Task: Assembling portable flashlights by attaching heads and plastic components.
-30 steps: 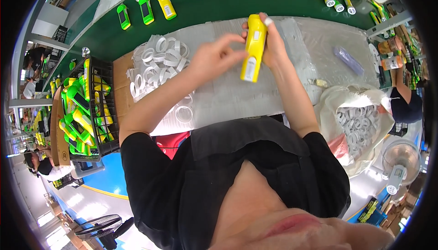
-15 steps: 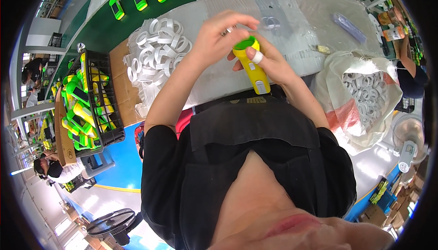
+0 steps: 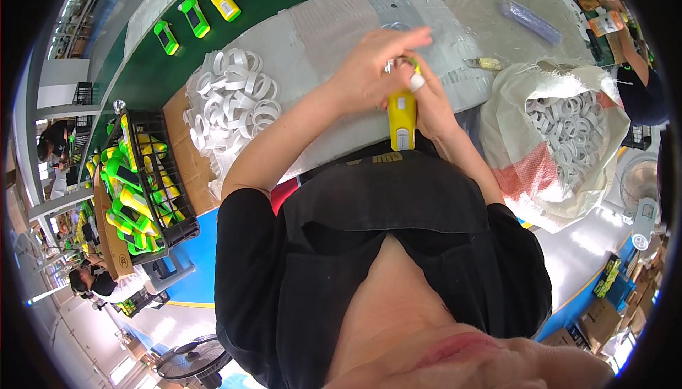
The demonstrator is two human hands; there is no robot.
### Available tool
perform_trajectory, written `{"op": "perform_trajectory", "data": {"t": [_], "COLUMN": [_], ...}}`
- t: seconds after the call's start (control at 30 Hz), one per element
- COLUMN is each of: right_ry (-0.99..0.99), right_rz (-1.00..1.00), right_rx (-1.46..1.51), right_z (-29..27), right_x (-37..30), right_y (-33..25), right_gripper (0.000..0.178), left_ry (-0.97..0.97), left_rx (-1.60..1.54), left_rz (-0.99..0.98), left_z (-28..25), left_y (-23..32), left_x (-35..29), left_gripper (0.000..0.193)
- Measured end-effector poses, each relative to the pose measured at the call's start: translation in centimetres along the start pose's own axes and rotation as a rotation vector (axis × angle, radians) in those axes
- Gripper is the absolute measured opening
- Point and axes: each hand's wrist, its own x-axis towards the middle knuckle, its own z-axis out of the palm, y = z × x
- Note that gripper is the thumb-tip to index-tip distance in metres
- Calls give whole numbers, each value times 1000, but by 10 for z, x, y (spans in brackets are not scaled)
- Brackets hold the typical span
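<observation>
In front of my apron a yellow flashlight [image 3: 403,122] stands nearly upright, its narrow end toward me. My right hand [image 3: 432,105] is wrapped round its upper part from the right, a white wrap on the thumb. Over the wide green-lined end bends my left hand [image 3: 373,69], a ring on one finger. Its thumb and fingers close about that end, slightly smeared by motion, with one finger stretched out to the right. What lies under these fingers is hidden. A heap of white plastic rings [image 3: 234,98] is on the table to the left.
A black crate [image 3: 167,176] of green and yellow flashlights stands at left. A woven sack [image 3: 511,119] at right holds more white rings. Three flashlights [image 3: 193,18] lie on the green table at the far left. A clear plastic bag [image 3: 529,21] and a cutter knife [image 3: 483,63] lie far right.
My left hand has moved right and down onto the flashlight's wide end, covering its green opening. The flashlight now stands straighter. The whole view has shifted slightly.
</observation>
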Motion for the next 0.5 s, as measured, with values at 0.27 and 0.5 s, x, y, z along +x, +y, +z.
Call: {"op": "perform_trajectory", "data": {"t": [0.27,0.5], "right_ry": [113,33], "right_rz": [-75,-82], "right_rx": [-57,-156], "right_z": [-19,-12], "right_x": [1,1], "right_y": [-14,-14], "right_gripper": [45,47], "left_ry": [65,176], "left_rx": [757,259], "left_rz": [-238,-303], "left_z": [10,-14], "left_y": [-101,-63], "left_x": [7,0], "left_gripper": [60,43]}}
